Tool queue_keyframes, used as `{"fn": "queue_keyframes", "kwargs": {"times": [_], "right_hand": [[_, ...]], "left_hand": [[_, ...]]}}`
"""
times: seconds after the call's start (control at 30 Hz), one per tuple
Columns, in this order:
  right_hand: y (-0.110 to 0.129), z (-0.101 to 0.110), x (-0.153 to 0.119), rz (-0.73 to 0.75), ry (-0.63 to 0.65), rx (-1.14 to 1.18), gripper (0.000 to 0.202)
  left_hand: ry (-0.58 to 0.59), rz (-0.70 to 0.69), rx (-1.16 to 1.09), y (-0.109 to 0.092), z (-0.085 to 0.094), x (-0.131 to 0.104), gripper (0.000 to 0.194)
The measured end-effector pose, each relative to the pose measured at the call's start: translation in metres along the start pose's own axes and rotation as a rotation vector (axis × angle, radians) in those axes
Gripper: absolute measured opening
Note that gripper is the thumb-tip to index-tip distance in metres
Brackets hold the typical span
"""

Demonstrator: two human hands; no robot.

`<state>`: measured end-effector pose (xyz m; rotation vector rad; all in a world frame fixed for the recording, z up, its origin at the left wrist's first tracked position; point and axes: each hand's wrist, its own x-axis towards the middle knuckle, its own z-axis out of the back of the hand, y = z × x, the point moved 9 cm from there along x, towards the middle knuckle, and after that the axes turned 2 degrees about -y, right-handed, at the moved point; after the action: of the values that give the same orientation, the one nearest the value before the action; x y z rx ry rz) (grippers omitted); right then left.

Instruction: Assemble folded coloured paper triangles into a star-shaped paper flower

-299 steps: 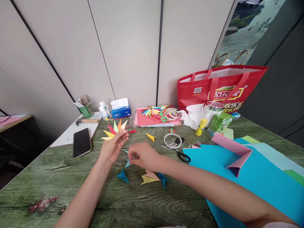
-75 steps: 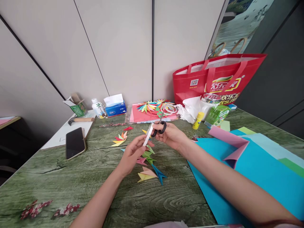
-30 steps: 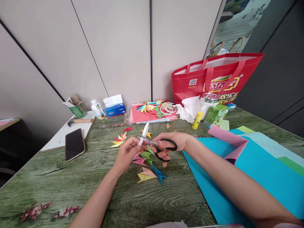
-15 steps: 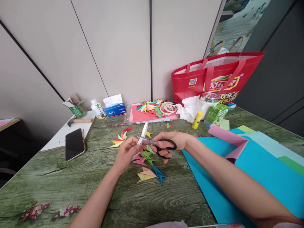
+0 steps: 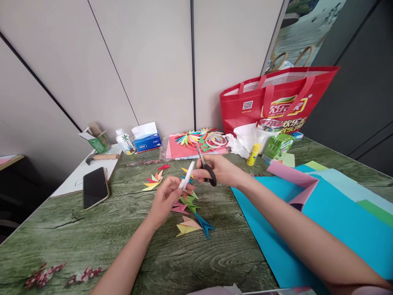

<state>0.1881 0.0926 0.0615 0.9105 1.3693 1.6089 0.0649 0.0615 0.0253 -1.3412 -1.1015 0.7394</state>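
My left hand [image 5: 168,194] pinches a narrow white strip [image 5: 188,174], which sticks up from the fingertips. My right hand [image 5: 217,168] is wrapped round a pair of scissors [image 5: 210,174] with black handles, the blades pointing up and away from me. The fingers of both hands are close together near the strip. Folded paper pieces lie on the table under and in front of the hands: a green one [image 5: 192,205], a pink one [image 5: 180,208], a blue one [image 5: 205,224] and a peach and yellow one [image 5: 188,226]. A multicoloured folded fan [image 5: 154,180] lies left of the left hand.
At the left are a phone [image 5: 95,187] and a hammer [image 5: 102,157]. A tissue pack [image 5: 147,142], paper flowers [image 5: 188,138], a glue stick [image 5: 254,154] and a red bag [image 5: 254,106] stand or lie along the back. Blue paper sheets [image 5: 264,221] lie under my right forearm.
The scissors have come away from the white strip and turned from pointing left to pointing upward in my right hand. The strip now looks shorter; my left hand still pinches it.
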Motion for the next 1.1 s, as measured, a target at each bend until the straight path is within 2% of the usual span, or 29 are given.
{"fn": "queue_keyframes", "kwargs": {"times": [0.07,0.13,0.27,0.33,0.43,0.57,0.73,0.9,1.0,1.1], "right_hand": [[-0.004,0.006,0.002,-0.017,-0.133,0.118,0.042],[-0.008,0.006,0.004,-0.027,-0.211,0.226,0.043],[-0.014,0.003,0.004,-0.037,-0.258,0.345,0.045],[-0.016,0.002,0.004,-0.045,-0.263,0.376,0.044],[-0.02,0.001,0.003,-0.069,-0.278,0.407,0.044],[-0.025,0.006,0.003,-0.099,-0.323,0.433,0.044],[-0.033,0.015,0.006,-0.142,-0.372,0.52,0.04],[-0.039,0.029,0.008,-0.172,-0.436,0.589,0.025],[-0.045,0.027,0.011,-0.217,-0.406,0.609,0.016],[-0.046,0.021,0.012,-0.264,-0.294,0.537,0.02]], "left_hand": [[0.044,-0.014,0.003,-0.003,-0.006,-0.001,0.009],[0.081,-0.012,0.043,-0.004,-0.012,-0.002,0.014],[0.08,0.056,0.126,0.0,-0.015,-0.005,0.041],[0.051,0.104,0.141,0.005,-0.013,-0.007,0.046],[-0.019,0.117,0.132,0.007,-0.006,-0.007,0.04],[-0.099,0.039,0.074,-0.002,-0.003,-0.005,0.025],[-0.105,-0.032,0.023,-0.013,-0.006,-0.002,0.017],[-0.076,-0.056,0.029,-0.013,-0.005,-0.001,0.014],[-0.059,-0.061,-0.016,-0.012,-0.003,-0.001,0.015],[-0.113,-0.06,-0.048,-0.013,0.004,0.0,0.017]]}}
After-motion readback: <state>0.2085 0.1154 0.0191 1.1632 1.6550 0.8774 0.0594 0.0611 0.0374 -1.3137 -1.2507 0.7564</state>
